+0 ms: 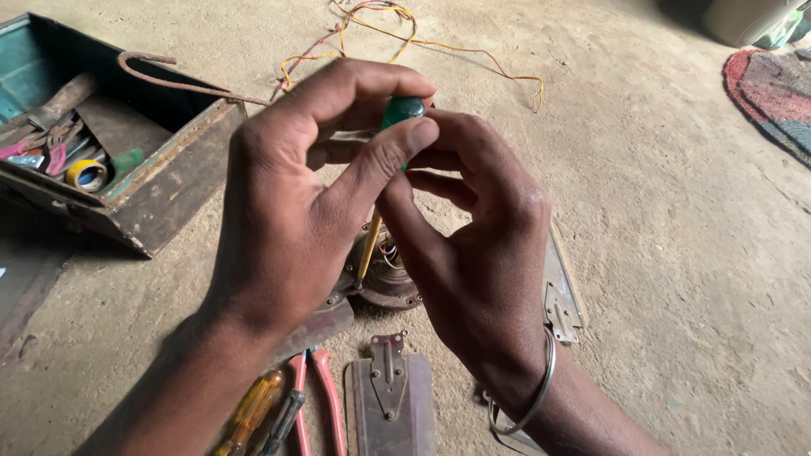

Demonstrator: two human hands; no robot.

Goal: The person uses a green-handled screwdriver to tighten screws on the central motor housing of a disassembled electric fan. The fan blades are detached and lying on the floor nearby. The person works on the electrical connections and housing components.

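Observation:
Both hands are wrapped round the green handle of a screwdriver [402, 111] held upright at the centre of the head view. My left hand [296, 203] pinches the handle top with thumb and fingers. My right hand [473, 253], with a metal bangle on the wrist, grips it from the right. The screwdriver's yellowish shaft [368, 250] runs down to a round metal motor housing [384, 283] on the dirt floor, mostly hidden by my hands.
An open rusty metal toolbox [169, 181] with tools and a tape roll sits at upper left. Red-handled pliers [325, 401], an orange-handled screwdriver [249, 414] and flat metal blades with brackets [390, 397] lie below. Loose coloured wires [439, 44] trail at the top. A woven mat [773, 93] is at right.

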